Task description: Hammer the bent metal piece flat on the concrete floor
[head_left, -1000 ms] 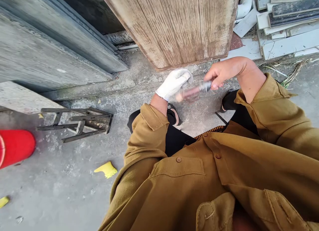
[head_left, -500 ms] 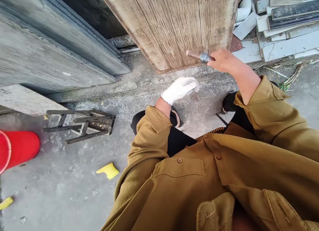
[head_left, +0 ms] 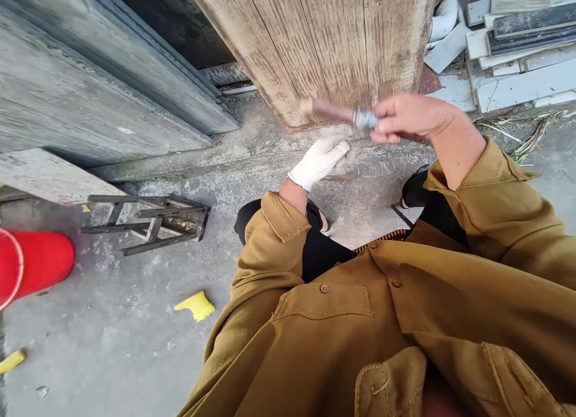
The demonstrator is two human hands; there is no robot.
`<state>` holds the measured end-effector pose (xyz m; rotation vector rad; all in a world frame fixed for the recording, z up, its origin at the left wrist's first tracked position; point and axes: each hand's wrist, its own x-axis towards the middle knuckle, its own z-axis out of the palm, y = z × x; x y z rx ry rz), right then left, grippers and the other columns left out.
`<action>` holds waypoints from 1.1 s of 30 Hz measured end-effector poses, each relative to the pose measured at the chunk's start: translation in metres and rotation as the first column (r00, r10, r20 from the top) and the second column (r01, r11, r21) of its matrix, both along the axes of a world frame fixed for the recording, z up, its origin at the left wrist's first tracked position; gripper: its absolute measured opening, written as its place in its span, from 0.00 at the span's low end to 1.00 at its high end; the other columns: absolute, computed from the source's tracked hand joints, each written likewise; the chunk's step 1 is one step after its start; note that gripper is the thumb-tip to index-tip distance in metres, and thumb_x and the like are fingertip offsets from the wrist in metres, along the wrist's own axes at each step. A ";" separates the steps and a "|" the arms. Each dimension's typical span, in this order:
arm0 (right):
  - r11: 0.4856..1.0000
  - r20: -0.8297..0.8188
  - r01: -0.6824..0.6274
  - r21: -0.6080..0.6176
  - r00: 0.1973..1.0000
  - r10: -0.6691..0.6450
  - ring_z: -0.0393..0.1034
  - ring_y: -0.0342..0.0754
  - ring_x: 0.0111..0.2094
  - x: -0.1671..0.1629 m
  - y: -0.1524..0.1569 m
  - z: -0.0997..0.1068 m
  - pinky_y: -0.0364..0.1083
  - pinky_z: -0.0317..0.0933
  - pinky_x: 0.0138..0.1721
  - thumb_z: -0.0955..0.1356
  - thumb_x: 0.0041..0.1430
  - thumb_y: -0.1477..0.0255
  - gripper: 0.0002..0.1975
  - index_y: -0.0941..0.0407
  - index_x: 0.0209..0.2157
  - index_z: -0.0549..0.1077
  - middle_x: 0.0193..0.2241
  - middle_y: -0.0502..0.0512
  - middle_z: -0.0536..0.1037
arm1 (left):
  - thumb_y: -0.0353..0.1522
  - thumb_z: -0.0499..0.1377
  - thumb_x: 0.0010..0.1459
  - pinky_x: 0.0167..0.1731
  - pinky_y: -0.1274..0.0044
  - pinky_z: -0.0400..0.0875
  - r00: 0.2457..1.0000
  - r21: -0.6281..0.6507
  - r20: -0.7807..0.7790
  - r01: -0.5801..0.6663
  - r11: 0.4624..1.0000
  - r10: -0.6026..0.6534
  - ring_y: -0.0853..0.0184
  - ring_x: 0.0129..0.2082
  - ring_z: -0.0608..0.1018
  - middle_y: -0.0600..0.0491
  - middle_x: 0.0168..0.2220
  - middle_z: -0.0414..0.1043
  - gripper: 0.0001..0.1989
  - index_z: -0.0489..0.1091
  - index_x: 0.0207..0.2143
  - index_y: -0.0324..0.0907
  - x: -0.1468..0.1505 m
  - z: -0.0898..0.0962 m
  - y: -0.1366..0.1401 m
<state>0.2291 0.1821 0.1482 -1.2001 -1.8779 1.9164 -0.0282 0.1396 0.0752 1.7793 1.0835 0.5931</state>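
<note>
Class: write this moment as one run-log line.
left hand: gloved, grasp unclear | right hand: bare, gripping wire-wrapped tool | wooden panel: beyond hands | red container: far left

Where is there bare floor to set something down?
Bare concrete floor lies between the dark stool, red container and yellow scrap. Crowded: the slab pile at upper right, and by the wooden panel, with the gloved left hand, right hand and its tool.

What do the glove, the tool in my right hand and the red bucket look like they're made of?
Glove: white fabric, possibly cotton, matte, with soft creases.
Tool: probably wood, given its brown colour, though blur hides any grain; its coil looks like bare metal wire, silvery and ridged.
Bucket: likely plastic, smooth and evenly bright red.
</note>
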 end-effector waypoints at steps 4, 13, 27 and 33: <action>0.923 -0.038 0.376 0.083 0.927 -0.374 0.58 0.38 0.24 0.008 0.003 0.003 0.41 0.52 0.27 0.65 0.71 0.76 0.12 0.57 0.30 0.69 0.25 0.49 0.69 | 0.42 0.53 0.71 0.32 0.77 0.69 0.993 -0.018 -0.021 0.117 0.993 -0.118 0.70 0.24 0.71 0.53 0.25 0.72 0.20 0.73 0.32 0.38 0.000 0.009 -0.008; 0.887 0.822 -0.357 0.291 0.568 -0.041 0.73 0.55 0.44 -0.013 0.001 -0.009 0.50 0.58 0.40 0.69 0.70 0.67 0.18 0.68 0.51 0.79 0.50 0.75 0.80 | 0.37 0.53 0.67 0.39 0.75 0.70 0.960 0.193 -0.242 0.190 0.963 -0.141 0.67 0.32 0.75 0.54 0.30 0.75 0.15 0.75 0.33 0.39 0.001 0.016 -0.011; 0.987 0.109 -0.094 0.132 0.991 0.080 0.61 0.39 0.25 0.005 -0.013 0.010 0.43 0.56 0.31 0.69 0.69 0.74 0.08 0.57 0.32 0.72 0.25 0.47 0.72 | 0.38 0.54 0.69 0.37 0.75 0.69 0.991 0.120 -0.135 0.039 0.992 -0.022 0.67 0.29 0.73 0.54 0.26 0.71 0.16 0.73 0.31 0.40 0.001 0.008 -0.007; 0.900 -0.017 0.422 0.110 0.906 -0.422 0.57 0.38 0.24 0.013 0.001 -0.005 0.44 0.50 0.28 0.65 0.72 0.77 0.14 0.58 0.28 0.68 0.26 0.50 0.68 | 0.39 0.53 0.69 0.34 0.76 0.69 0.990 0.055 -0.123 0.081 0.995 -0.074 0.68 0.28 0.73 0.54 0.27 0.73 0.18 0.75 0.33 0.39 0.005 0.008 -0.020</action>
